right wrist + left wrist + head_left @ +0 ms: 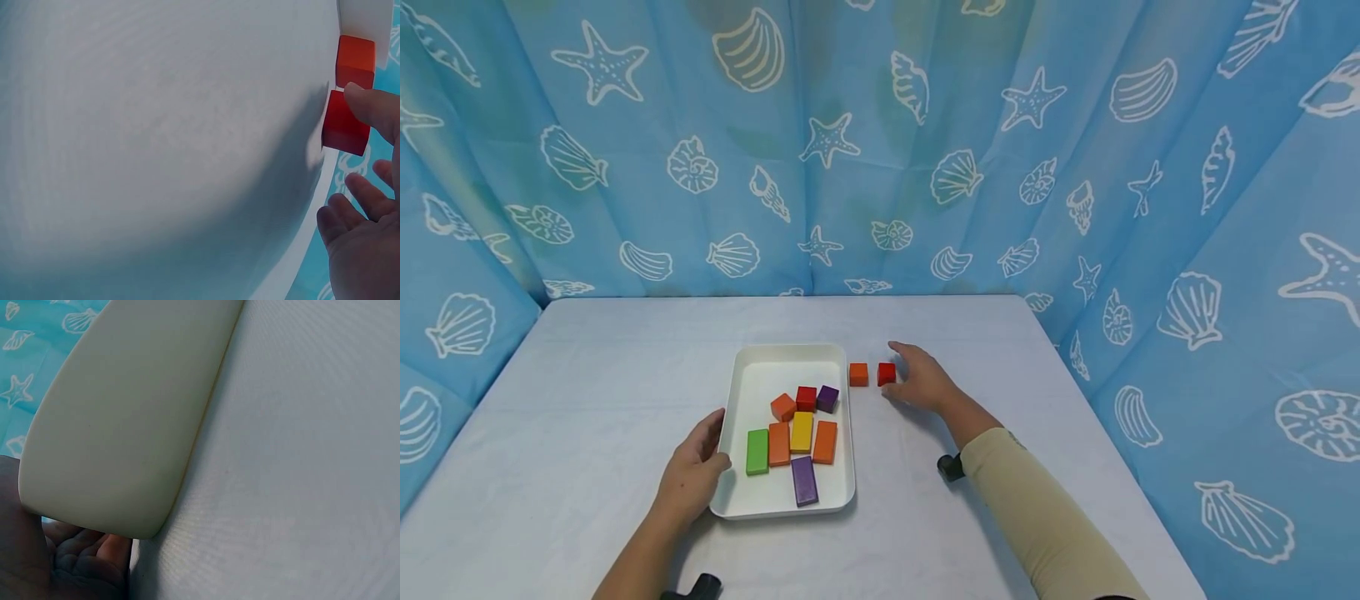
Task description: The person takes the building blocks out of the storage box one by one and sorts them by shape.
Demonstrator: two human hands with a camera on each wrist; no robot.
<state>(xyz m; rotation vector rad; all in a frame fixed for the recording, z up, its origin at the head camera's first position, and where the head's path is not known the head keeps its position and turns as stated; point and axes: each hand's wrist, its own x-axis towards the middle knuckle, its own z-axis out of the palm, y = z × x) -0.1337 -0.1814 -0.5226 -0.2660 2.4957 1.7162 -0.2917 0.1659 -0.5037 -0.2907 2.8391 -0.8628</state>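
My left hand [691, 471] grips the left edge of a white tray [790, 367], thumb over the rim; the left wrist view shows the tray's outer wall [125, 419] and the fingers [87, 556] beside it. At the tray's right, my right hand [927, 383] is spread around a red cube [886, 374] on the table. In the right wrist view the thumb overlaps that red cube [345, 128], the other fingers standing apart from it; whether the thumb touches, I cannot tell. An orange cube [858, 374] sits between the red cube and the tray.
Inside the tray are a green block [757, 452], a yellow block [802, 432], two orange blocks, a purple block [805, 481], and small red [806, 398], orange [782, 407] and purple [827, 398] cubes. A blue shell-print curtain [865, 192] surrounds the white table [625, 358].
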